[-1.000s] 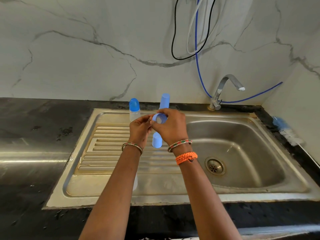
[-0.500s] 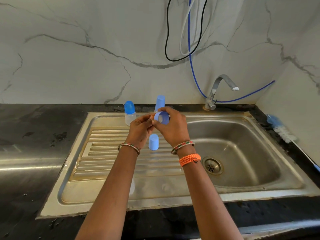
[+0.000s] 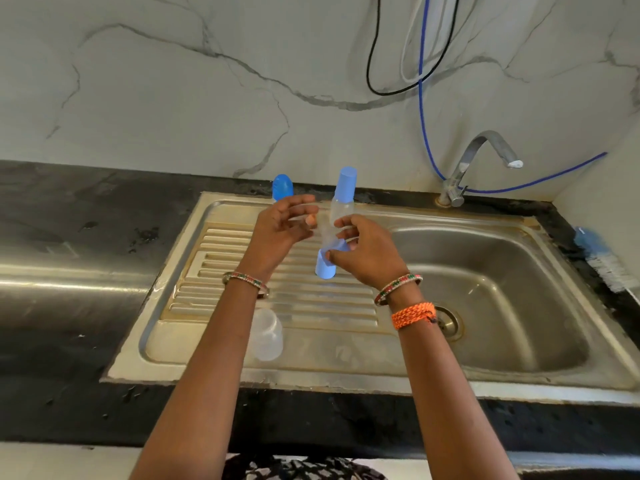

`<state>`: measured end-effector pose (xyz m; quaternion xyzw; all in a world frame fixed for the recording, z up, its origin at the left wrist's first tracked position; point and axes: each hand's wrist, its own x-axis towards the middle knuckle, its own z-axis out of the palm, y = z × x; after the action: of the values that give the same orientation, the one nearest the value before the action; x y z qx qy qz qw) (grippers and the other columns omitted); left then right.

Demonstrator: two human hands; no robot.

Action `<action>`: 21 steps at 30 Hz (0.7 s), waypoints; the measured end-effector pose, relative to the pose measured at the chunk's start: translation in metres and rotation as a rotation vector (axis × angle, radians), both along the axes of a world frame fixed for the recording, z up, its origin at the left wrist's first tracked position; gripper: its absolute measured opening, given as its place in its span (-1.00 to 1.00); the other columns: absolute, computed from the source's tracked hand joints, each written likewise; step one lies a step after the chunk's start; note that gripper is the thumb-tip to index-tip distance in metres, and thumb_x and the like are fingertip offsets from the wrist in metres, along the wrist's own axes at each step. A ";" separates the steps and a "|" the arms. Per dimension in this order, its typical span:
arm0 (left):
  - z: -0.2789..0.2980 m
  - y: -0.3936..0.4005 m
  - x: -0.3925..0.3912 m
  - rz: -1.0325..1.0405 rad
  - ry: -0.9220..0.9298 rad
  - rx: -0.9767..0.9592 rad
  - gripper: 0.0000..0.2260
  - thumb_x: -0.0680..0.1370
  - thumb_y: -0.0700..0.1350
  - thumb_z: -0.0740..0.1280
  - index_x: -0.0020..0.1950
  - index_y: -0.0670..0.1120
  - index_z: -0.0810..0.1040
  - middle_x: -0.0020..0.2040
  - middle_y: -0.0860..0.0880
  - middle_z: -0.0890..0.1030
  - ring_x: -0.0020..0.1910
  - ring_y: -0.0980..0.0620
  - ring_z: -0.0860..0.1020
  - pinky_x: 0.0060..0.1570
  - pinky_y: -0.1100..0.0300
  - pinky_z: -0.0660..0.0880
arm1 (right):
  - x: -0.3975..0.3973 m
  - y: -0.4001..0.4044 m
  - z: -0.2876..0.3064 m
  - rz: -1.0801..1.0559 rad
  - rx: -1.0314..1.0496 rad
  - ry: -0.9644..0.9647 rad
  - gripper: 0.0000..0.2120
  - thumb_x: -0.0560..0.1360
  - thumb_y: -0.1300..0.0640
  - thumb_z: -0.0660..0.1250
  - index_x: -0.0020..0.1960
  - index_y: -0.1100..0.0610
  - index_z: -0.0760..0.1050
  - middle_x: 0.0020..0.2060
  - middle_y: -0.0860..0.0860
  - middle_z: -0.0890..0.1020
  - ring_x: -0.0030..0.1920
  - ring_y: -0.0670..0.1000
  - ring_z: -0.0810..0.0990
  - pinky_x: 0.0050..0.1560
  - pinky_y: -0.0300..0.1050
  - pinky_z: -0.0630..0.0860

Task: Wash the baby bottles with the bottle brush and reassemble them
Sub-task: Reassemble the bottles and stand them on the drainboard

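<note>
Above the ribbed drainboard (image 3: 284,299), the right hand (image 3: 367,254) pinched a blue ring (image 3: 341,244) beside the loosely open left hand (image 3: 280,226); a slip could drop it.

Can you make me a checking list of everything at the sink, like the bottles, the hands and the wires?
Surface: steel sink with ribbed drainboard, set in a black counter.
Job's things: tall bottle with blue cap upright at the back; blue-domed bottle behind the left hand; blue cap standing on the drainboard; clear bottle body on the drainboard near the front edge; bottle brush lying on the counter at far right.
Clutter: nothing seen.
Hands: left hand open; right hand pinches a small blue piece, blurred.
Cables: black, white and blue lines hang on the wall.
Surroundings: marble wall, tap off.
</note>
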<state>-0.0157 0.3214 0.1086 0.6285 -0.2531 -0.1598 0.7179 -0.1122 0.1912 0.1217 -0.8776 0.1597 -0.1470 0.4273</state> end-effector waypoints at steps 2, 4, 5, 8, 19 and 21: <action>-0.002 0.025 0.007 0.037 -0.096 0.075 -0.71 0.52 -0.36 0.32 0.20 -0.13 0.51 -0.01 0.00 0.64 -0.15 0.16 0.60 -0.11 0.25 0.57 | 0.000 0.006 -0.010 0.011 0.062 -0.015 -0.68 0.35 0.21 0.49 0.09 0.18 0.57 -0.09 -0.03 0.59 -0.17 -0.15 0.52 -0.13 -0.38 0.46; -0.012 0.054 0.010 0.092 -0.123 0.150 -0.71 0.52 -0.39 0.31 0.16 -0.10 0.54 -0.04 0.08 0.65 -0.16 0.20 0.58 -0.15 0.30 0.54 | 0.001 0.015 -0.021 0.047 0.153 -0.019 -0.76 0.35 0.22 0.50 0.01 0.16 0.61 -0.14 -0.04 0.62 -0.21 -0.15 0.54 -0.11 -0.30 0.48; -0.020 0.070 0.009 0.136 -0.113 0.173 -0.71 0.51 -0.42 0.29 0.12 -0.10 0.56 -0.08 0.11 0.66 -0.15 0.19 0.58 -0.16 0.32 0.54 | 0.003 0.022 -0.027 0.067 0.183 -0.025 -0.76 0.33 0.22 0.51 -0.02 0.13 0.61 -0.17 -0.06 0.62 -0.23 -0.15 0.53 -0.14 -0.33 0.48; -0.045 0.108 -0.004 0.204 -0.051 0.235 -0.62 0.44 -0.54 0.24 0.02 -0.11 0.58 -0.12 0.16 0.67 -0.10 0.15 0.59 -0.12 0.33 0.51 | 0.005 0.038 -0.040 0.142 0.216 -0.020 -0.75 0.31 0.19 0.54 -0.06 0.08 0.58 -0.20 -0.10 0.59 -0.30 -0.16 0.46 -0.22 -0.36 0.45; -0.103 0.144 -0.047 0.026 0.053 0.596 -0.50 0.25 -0.06 0.40 0.18 0.09 0.43 0.16 0.17 0.49 -0.02 0.14 0.41 -0.19 0.43 0.41 | 0.005 0.078 -0.056 0.522 0.075 0.107 -0.69 0.29 0.31 0.43 0.02 0.11 0.63 -0.01 0.04 0.61 -0.01 -0.02 0.58 0.03 -0.23 0.49; -0.101 0.135 -0.051 -0.017 0.035 0.630 -0.45 0.34 -0.05 0.50 0.25 0.14 0.36 0.18 0.26 0.42 0.02 0.22 0.38 -0.15 0.39 0.38 | 0.006 0.080 -0.057 0.533 0.050 0.121 -0.69 0.28 0.30 0.43 0.01 0.12 0.64 -0.02 0.03 0.59 -0.01 -0.02 0.57 0.01 -0.22 0.48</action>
<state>-0.0665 0.4569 0.0072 0.8149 -0.1841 -0.2472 0.4908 -0.1064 0.2708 0.0647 -0.8851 -0.0482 0.0272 0.4621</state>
